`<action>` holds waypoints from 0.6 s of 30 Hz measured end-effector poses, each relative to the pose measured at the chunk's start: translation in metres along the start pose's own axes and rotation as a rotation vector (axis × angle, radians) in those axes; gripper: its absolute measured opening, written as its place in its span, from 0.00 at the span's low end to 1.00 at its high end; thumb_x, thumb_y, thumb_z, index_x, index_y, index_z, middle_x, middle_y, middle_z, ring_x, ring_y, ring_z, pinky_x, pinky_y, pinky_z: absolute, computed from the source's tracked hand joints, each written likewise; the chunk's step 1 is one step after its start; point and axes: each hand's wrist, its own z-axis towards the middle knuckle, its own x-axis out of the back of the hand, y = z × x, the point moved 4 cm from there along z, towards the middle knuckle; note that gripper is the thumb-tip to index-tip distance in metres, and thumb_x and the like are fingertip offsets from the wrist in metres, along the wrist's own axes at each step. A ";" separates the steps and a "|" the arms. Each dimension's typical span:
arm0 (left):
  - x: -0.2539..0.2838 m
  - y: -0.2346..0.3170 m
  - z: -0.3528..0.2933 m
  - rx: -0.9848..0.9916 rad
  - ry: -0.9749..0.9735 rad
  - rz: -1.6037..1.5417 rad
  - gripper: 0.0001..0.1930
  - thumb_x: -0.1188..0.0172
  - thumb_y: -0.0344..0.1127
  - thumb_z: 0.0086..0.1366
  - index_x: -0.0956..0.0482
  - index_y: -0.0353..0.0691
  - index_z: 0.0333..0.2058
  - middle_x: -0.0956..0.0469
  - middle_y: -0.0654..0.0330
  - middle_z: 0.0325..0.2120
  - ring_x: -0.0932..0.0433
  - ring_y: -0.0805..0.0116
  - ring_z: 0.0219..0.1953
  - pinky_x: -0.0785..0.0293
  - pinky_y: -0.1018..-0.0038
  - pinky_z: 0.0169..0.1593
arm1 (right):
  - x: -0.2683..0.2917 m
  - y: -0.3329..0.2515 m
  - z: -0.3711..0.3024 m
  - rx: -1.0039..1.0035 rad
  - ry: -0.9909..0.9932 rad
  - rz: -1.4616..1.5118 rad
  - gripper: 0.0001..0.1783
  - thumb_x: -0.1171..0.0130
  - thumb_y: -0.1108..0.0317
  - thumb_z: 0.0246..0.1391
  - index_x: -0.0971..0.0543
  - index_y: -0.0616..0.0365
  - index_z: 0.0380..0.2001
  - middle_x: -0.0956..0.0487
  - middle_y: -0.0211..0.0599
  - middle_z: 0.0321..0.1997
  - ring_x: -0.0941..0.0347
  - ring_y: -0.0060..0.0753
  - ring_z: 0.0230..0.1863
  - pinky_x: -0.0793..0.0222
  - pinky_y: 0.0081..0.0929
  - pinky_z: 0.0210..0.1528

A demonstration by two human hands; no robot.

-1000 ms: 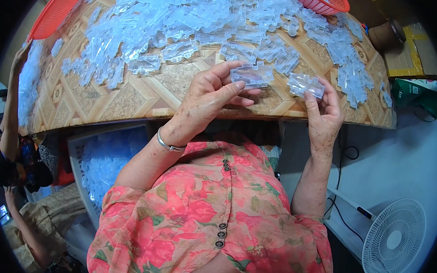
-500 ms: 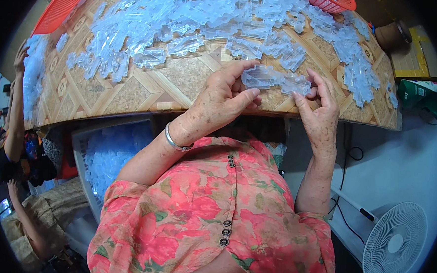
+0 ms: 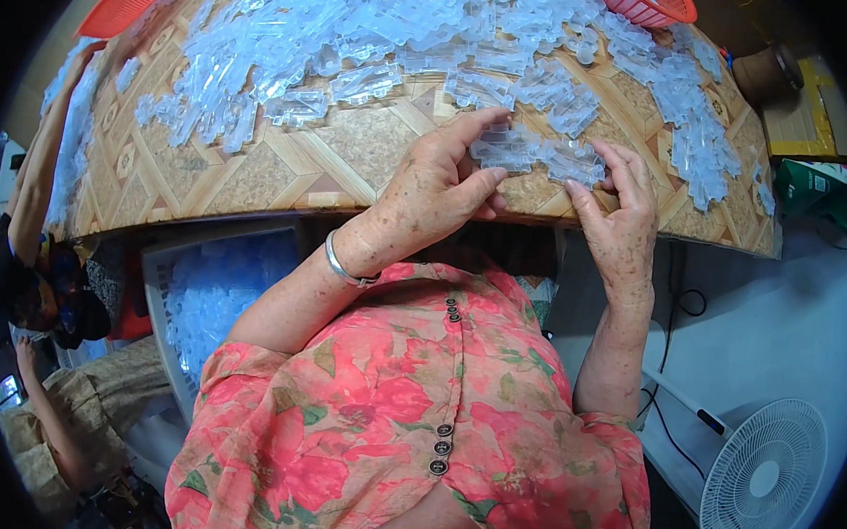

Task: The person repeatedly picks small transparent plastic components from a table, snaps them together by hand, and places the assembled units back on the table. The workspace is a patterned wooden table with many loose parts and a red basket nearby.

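Note:
Near the table's front edge, my two hands hold a clear plastic moulded piece (image 3: 536, 156) between them. It looks like a row of small joined parts. The left end lies between the thumb and fingers of my left hand (image 3: 438, 179), which wears a silver bangle. My right hand (image 3: 622, 203) has its thumb and bent fingers around the right end. Some of the left fingers are hidden behind that thumb. Just beyond, a large heap of similar clear plastic pieces (image 3: 388, 33) covers much of the table (image 3: 284, 176).
Red plastic baskets stand at the far left (image 3: 131, 0) and far right (image 3: 652, 6). Below the table is a pale crate (image 3: 159, 294) of clear pieces. A white fan (image 3: 765, 479) stands at lower right. Another person's arm (image 3: 40, 173) reaches over the table's left side.
My hands keep nearly the same place around the plastic piece, whose face has tilted slightly. At the left, the other person's arm has moved farther over the table, toward the red basket.

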 end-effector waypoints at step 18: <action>0.011 0.008 0.002 -0.488 0.232 0.547 0.25 0.38 0.21 0.57 0.27 0.39 0.55 0.22 0.53 0.35 0.21 0.63 0.29 0.24 0.71 0.35 | 0.024 0.031 0.018 -0.006 0.104 -0.214 0.25 0.33 0.69 0.48 0.23 0.61 0.52 0.25 0.43 0.53 0.29 0.47 0.53 0.33 0.39 0.57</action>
